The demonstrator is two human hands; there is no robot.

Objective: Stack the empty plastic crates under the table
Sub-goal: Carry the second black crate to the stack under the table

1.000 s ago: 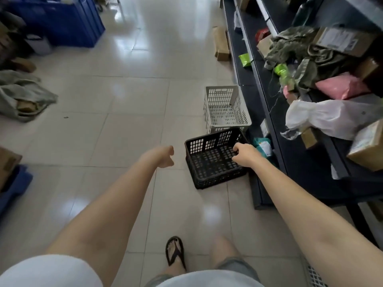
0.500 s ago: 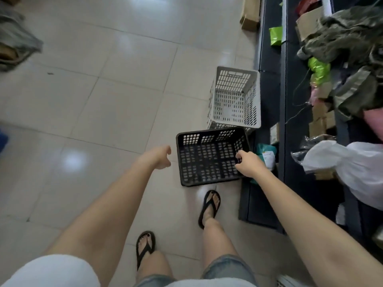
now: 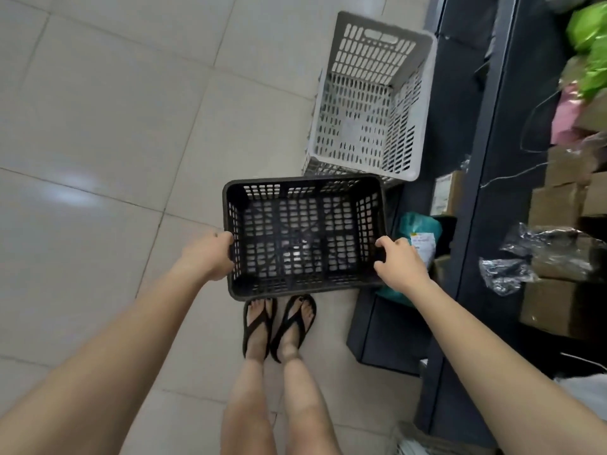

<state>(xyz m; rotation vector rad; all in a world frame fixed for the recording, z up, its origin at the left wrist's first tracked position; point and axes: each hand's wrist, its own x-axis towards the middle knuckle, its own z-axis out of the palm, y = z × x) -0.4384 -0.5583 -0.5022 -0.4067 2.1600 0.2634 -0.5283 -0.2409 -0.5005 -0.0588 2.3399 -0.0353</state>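
While both hands grip the black crate (image 3: 303, 238), left hand (image 3: 210, 256) and right hand (image 3: 399, 261) curl over opposite rims

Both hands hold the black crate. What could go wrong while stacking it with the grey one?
The black crate lies crosswise to the grey crate; unturned, it may jam or sit tilted. If the left hand or right hand slips, it could fall on the sandalled feet close to it.

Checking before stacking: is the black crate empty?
Empty: the black crate shows only its slotted bottom, floor visible through the holes, nothing inside.
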